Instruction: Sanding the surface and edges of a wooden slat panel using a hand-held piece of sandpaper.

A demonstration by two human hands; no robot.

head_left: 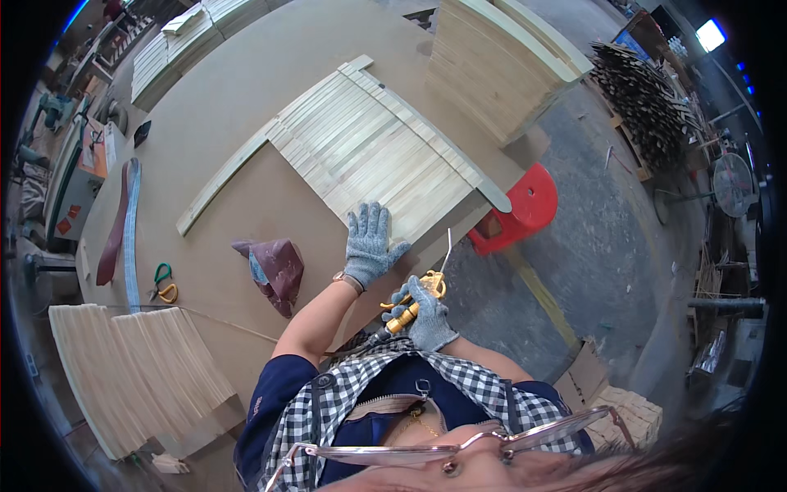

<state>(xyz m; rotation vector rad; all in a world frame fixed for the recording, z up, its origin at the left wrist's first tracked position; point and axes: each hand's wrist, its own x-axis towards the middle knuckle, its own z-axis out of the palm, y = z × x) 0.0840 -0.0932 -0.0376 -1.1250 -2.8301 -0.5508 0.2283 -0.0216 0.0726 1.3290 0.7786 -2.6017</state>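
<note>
The person wears a black-and-white checked apron (475, 373). Just in front of it, the gloved right hand (426, 316) is closed around a yellow air gun (403, 318), its thin bent nozzle pointing away to the far right. A hose (344, 353) reaches the gun from the left. The gloved left hand (368, 246) is open and palm down, fingers slightly apart and the thumb out to the right; it grips nothing and lies over the near left corner of the wooden slats (369, 139).

The slats sit side by side on the brown table (209, 107), at its right edge (their ends are a little uneven). To the left of the left hand lies a crumpled maroon cloth (279, 275). At the near left stands a stack of pale boards (147, 373), with scissors (166, 285) just beyond, one handle green and one orange. Farther left, a maroon strap (117, 230) lies beside a blue one (133, 238).

Right of the slats is a red stool (533, 201). Beyond it rises a tall pile of wood (484, 78), and a fan (732, 184) stands at the far right.
</note>
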